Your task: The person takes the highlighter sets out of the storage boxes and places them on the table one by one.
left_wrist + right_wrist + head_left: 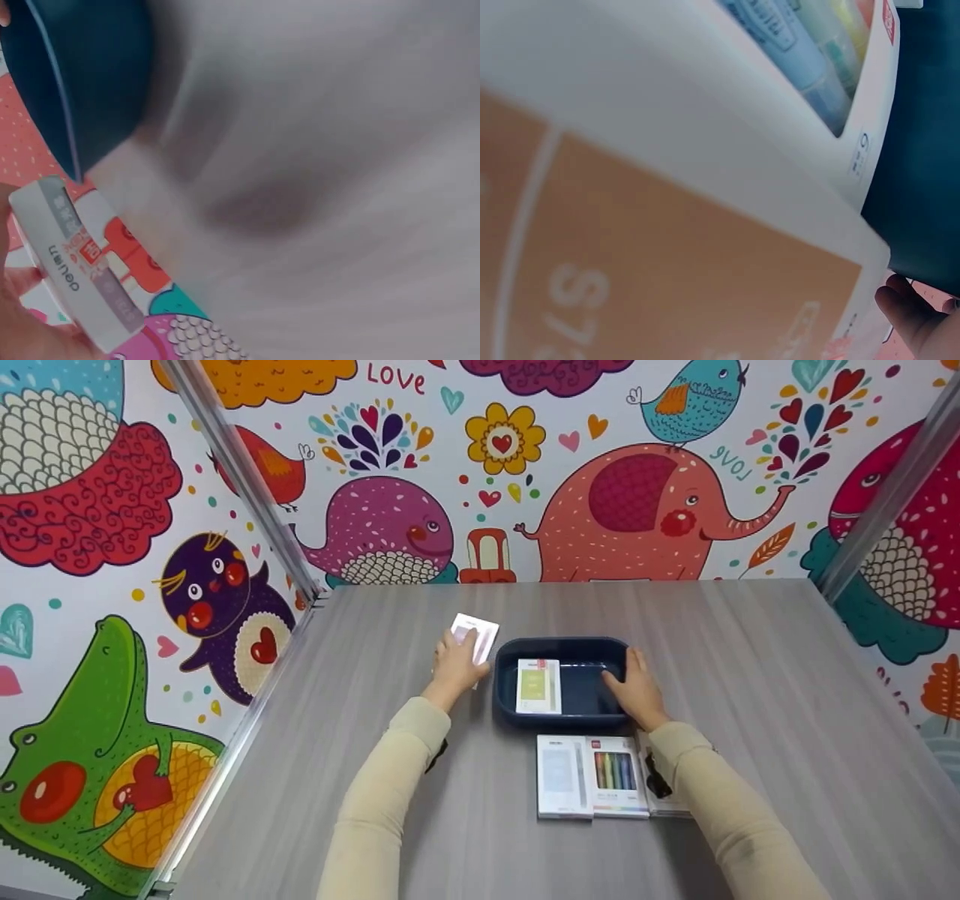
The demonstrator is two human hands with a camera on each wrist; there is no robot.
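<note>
My left hand (455, 664) grips a white carton with a pale lilac panel (486, 634), just left of the basin. In the left wrist view the end of this white carton (79, 262) shows a "deli" label. My right hand (639, 690) holds the right wall of the dark blue rectangular basin (562, 721), its thumb over the inner side and fingers along the outside. A white carton with a yellow-green panel (534, 690) lies flat inside the basin, on its left half. In the right wrist view only fingertips (911, 307) show beside the basin wall.
In front of the basin lie a white carton with a pale blue panel (561, 780) and a windowed pack of coloured highlighters (616, 772). Another carton (664, 808) is partly hidden under the right sleeve. Printed cartoon panels (405, 525) border the grey table (315, 720).
</note>
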